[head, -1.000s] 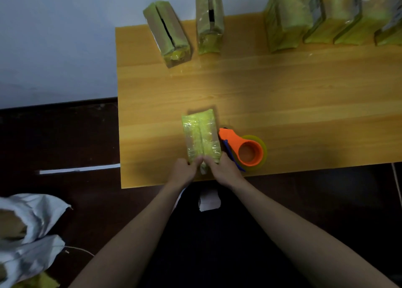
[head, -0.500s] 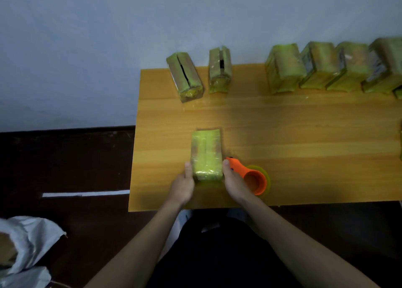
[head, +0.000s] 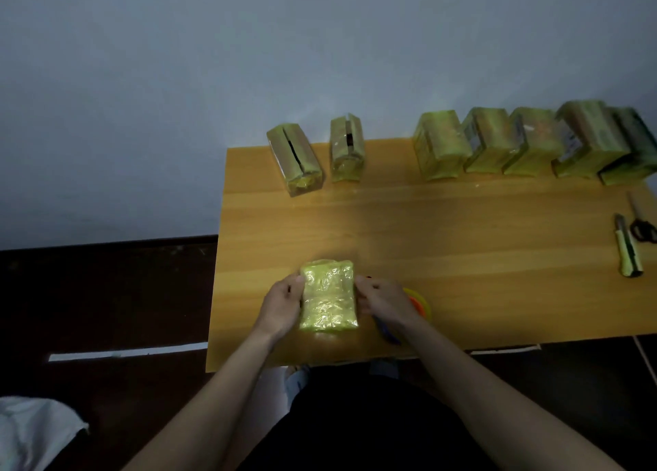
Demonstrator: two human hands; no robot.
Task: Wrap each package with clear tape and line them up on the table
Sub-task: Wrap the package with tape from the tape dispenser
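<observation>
- A yellow package (head: 329, 296), wrapped in crinkled clear film, sits low and centre in the frame, near the front edge of the table (head: 462, 257).
- The left hand (head: 282, 305) grips the package's left side, fingers curled against it.
- The right hand (head: 385, 301) grips the right side in the same way.
- A tape dispenser (head: 419, 301), orange with a yellowish roll, lies just right of the right hand and is mostly hidden by it.
- Two packages (head: 295, 159) with slits along their tops stand at the table's far edge, upper centre.
- Five more packages (head: 529, 143) stand in a close row at upper right.
- A knife (head: 627, 252) and scissors (head: 641, 229) lie at the right edge of the frame.
- A white cloth (head: 35, 431) lies on the floor at lower left.
</observation>
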